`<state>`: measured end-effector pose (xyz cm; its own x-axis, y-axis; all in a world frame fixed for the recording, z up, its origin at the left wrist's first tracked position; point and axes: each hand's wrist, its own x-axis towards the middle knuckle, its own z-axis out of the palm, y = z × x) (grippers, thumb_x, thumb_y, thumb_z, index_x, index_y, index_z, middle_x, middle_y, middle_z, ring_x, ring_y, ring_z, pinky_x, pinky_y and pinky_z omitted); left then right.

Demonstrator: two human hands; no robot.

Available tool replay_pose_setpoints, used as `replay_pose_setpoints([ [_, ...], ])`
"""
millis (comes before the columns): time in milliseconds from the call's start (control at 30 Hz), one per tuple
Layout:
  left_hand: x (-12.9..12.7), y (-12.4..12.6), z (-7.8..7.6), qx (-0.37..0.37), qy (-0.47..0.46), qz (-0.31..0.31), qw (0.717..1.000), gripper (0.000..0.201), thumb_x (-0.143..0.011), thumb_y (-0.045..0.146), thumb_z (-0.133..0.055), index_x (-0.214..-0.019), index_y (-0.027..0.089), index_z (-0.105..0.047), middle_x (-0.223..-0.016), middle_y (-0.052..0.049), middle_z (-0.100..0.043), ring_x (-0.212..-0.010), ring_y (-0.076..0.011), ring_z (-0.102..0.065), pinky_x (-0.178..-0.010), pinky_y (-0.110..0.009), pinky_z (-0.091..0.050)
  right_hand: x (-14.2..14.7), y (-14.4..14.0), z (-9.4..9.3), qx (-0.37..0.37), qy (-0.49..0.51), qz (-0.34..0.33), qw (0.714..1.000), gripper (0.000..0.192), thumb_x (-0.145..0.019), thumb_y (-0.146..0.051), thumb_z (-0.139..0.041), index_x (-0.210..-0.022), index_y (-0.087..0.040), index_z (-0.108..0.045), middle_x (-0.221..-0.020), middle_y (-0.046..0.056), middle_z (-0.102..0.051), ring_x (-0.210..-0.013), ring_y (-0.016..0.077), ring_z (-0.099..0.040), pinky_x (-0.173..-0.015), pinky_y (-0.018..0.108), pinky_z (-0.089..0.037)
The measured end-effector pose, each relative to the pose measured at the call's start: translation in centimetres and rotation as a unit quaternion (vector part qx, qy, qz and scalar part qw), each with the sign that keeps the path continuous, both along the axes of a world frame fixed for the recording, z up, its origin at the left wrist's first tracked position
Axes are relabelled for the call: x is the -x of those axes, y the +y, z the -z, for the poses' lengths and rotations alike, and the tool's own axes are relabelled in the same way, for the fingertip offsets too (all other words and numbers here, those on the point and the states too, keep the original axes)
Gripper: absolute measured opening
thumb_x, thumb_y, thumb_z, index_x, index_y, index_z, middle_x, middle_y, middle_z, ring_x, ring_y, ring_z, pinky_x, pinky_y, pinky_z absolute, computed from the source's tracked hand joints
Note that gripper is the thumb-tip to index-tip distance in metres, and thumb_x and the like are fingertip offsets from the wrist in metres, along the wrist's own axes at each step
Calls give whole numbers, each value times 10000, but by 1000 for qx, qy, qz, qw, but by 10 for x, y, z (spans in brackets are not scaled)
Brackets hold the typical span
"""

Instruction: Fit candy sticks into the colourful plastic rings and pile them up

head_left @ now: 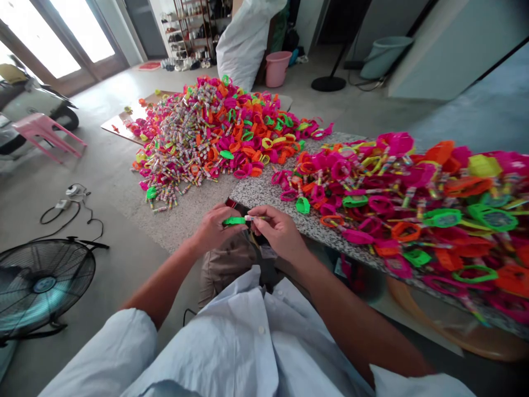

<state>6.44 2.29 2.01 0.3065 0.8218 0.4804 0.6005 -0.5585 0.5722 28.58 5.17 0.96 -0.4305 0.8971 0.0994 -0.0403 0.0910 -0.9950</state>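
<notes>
You get daylight from the glass doors [61, 38] at far left, blown out to white there and casting a pale sheen on the floor [119, 165] beneath. The middle is evenly lit, with soft, faint shadows. The wide lens bends straight lines near the edges. At right, the bright pieces on the worktop [264, 193] smear with blur.

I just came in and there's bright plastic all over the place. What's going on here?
A person in a light blue shirt holds a green plastic piece in the left hand and a small multicoloured stick in the right hand, the two brought end to end. A speckled stone tabletop carries a heap of pink, orange and green pieces. A bigger heap lies on the floor beyond. A fan stands at the left.
</notes>
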Motion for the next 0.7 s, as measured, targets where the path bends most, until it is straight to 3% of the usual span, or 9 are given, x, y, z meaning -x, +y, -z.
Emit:
replay_pose_setpoints([
  [167, 2, 3, -6, 3, 46, 39, 998, 328, -1012, 492, -693, -983, 167, -721, -840, -53, -711, -813, -156, -595, -773, -284, -450, -6, 2, -4, -71, -86, -13, 994, 239, -964, -375, -640, -1109, -215, -744, -975, 46, -759, -805, 177, -676, -715, 294, -512],
  [267, 3, 5, -9, 25, 65, 51, 996, 371, -1022, 534, -660, -976, 171, -719, -864, -72, -716, -834, -173, -605, -797, -306, -462, -9, 3, -13, -121, -125, -33, 984, 211, -971, -327, -611, -1095, -215, -741, -978, 43, -772, -796, 178, -680, -707, 290, -497],
  [367, 4, 5, -11, 32, 70, 63, 995, 346, -1036, 510, -646, -989, 177, -724, -915, -80, -737, -876, -181, -616, -829, -313, -465, -13, 6, -18, -171, -138, -57, 974, 214, -980, -282, -582, -1111, -205, -732, -979, 43, -775, -802, 171, -686, -734, 287, -500],
  [500, 3, 6, -12, 39, 68, 77, 994, 298, -1045, 461, -640, -1013, 178, -730, -953, -81, -745, -898, -182, -620, -849, -316, -467, -18, 11, -14, -234, -137, -76, 959, 228, -982, -219, -566, -1142, -197, -726, -1089, 57, -777, -953, 187, -720, -853, 302, -517],
  [700, 1, 6, -14, 57, 82, 72, 992, 313, -1025, 472, -668, -1005, 161, -698, -948, -83, -724, -927, -195, -624, -855, -315, -468, -22, 16, -7, -228, -144, -108, 957, 243, -989, -213, -560, -1170, -202, -721, -1124, 56, -775, -1009, 200, -726, -860, 305, -521],
])
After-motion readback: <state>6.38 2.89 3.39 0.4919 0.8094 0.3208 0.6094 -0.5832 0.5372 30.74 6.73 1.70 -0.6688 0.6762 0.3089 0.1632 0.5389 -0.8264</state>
